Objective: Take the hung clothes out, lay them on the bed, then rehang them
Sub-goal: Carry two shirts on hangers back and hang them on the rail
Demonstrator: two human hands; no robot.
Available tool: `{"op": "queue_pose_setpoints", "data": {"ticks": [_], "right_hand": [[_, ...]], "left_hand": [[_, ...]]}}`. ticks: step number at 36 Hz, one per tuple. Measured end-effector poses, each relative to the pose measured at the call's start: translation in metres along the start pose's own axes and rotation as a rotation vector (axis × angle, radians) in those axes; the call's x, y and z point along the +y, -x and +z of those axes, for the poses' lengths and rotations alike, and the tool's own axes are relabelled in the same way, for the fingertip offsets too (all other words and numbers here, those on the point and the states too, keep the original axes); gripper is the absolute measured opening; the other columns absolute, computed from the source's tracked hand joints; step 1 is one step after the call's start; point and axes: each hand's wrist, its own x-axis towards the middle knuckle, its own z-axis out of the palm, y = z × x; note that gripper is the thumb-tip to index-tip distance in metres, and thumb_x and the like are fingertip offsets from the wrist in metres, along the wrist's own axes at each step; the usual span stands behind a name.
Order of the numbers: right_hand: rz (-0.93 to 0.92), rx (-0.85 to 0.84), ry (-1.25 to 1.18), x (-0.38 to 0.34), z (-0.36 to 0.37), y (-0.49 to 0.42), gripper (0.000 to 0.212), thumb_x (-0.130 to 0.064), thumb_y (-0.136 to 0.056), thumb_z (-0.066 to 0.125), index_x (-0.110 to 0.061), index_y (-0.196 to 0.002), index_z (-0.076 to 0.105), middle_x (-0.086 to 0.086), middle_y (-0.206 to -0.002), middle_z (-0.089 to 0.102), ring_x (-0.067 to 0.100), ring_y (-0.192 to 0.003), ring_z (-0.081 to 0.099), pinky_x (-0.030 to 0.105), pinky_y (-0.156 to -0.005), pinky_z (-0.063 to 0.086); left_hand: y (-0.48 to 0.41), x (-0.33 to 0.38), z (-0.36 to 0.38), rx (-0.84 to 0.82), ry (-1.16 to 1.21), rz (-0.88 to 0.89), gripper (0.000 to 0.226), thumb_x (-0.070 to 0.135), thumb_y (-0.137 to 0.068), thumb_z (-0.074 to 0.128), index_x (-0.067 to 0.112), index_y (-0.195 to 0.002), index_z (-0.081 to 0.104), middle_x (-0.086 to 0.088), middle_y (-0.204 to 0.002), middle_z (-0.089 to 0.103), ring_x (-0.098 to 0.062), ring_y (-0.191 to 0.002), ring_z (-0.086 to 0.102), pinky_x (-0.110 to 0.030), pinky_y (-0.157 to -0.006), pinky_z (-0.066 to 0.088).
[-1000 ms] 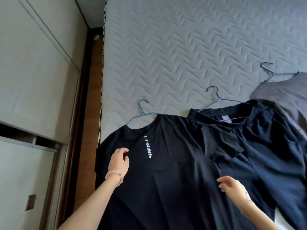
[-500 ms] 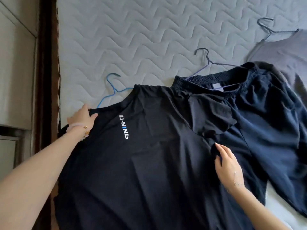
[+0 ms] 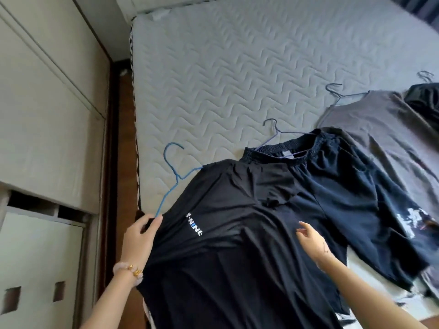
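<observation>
A black T-shirt point(image 3: 228, 257) with a white chest logo lies on the bed point(image 3: 225, 74), still on a blue wire hanger point(image 3: 174, 173). My left hand point(image 3: 141, 236) pinches the shirt's left shoulder where the hanger's arm enters it. Over the shirt's right side my right hand point(image 3: 311, 241) hovers with relaxed fingers and holds nothing. Dark shorts point(image 3: 344, 198) on a second wire hanger point(image 3: 275, 132) lie to the right, overlapped by the shirt's sleeve.
A grey top point(image 3: 380, 129) on a hanger point(image 3: 337, 93) and another dark garment point(image 3: 422, 100) lie further right. Pale wardrobe doors point(image 3: 47, 115) stand at the left, across a narrow strip of wooden floor point(image 3: 123, 162). Bare quilted mattress stretches behind the clothes.
My left hand has closed on the shirt's shoulder by the hanger, where it rested flat before. My right hand has lifted off the fabric. The view has pulled back and tilted.
</observation>
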Motion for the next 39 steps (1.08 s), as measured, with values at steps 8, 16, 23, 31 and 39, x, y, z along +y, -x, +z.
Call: {"op": "queue_pose_setpoints", "data": {"ticks": [8, 16, 23, 31, 39], "right_hand": [[0.018, 0.005, -0.133, 0.018, -0.010, 0.094, 0.036, -0.011, -0.085, 0.057, -0.011, -0.120, 0.059, 0.010, -0.113, 0.067, 0.022, -0.102, 0.060, 0.032, -0.094, 0.046], [0.162, -0.037, -0.554, 0.086, 0.019, 0.242, 0.021, 0.002, -0.091, 0.039, -0.006, -0.101, 0.056, 0.006, -0.070, 0.062, 0.014, -0.056, 0.051, 0.018, -0.049, 0.033], [0.348, -0.033, -0.787, 0.201, 0.074, 0.383, 0.021, 0.003, -0.091, 0.041, -0.005, -0.093, 0.060, 0.008, -0.068, 0.064, 0.017, -0.056, 0.057, 0.020, -0.052, 0.037], [0.481, 0.084, -1.060, 0.300, 0.100, 0.484, 0.015, 0.013, -0.083, 0.054, 0.003, -0.085, 0.064, 0.011, -0.060, 0.068, 0.008, -0.046, 0.065, 0.012, -0.045, 0.049], [0.599, 0.268, -1.236, 0.360, 0.087, 0.507, 0.020, 0.021, -0.079, 0.055, 0.012, -0.095, 0.063, 0.008, -0.052, 0.067, 0.003, -0.039, 0.061, 0.008, -0.043, 0.047]], "left_hand": [[0.154, 0.029, -0.051, 0.003, 0.092, 0.086, 0.024, 0.030, -0.086, 0.063, 0.021, -0.064, 0.064, 0.012, -0.052, 0.058, -0.012, -0.061, 0.050, -0.018, -0.059, 0.036], [0.237, 0.003, -0.082, -0.077, -0.024, 0.283, 0.027, 0.024, -0.078, 0.072, 0.039, -0.058, 0.064, 0.018, -0.059, 0.063, 0.001, -0.063, 0.057, -0.009, -0.059, 0.039], [0.282, -0.011, -0.072, -0.310, -0.142, 0.465, 0.022, 0.033, -0.085, 0.064, 0.034, -0.063, 0.066, 0.011, -0.070, 0.069, -0.008, -0.072, 0.062, -0.014, -0.057, 0.041], [0.340, 0.019, -0.015, -0.452, -0.171, 0.645, 0.025, 0.030, -0.086, 0.064, 0.018, -0.064, 0.067, -0.001, -0.062, 0.067, -0.024, -0.069, 0.062, -0.041, -0.066, 0.046], [0.396, 0.079, 0.071, -0.614, -0.119, 0.781, 0.033, 0.029, -0.086, 0.063, 0.010, -0.059, 0.060, -0.011, -0.057, 0.053, -0.019, -0.055, 0.045, -0.031, -0.058, 0.038]]}}
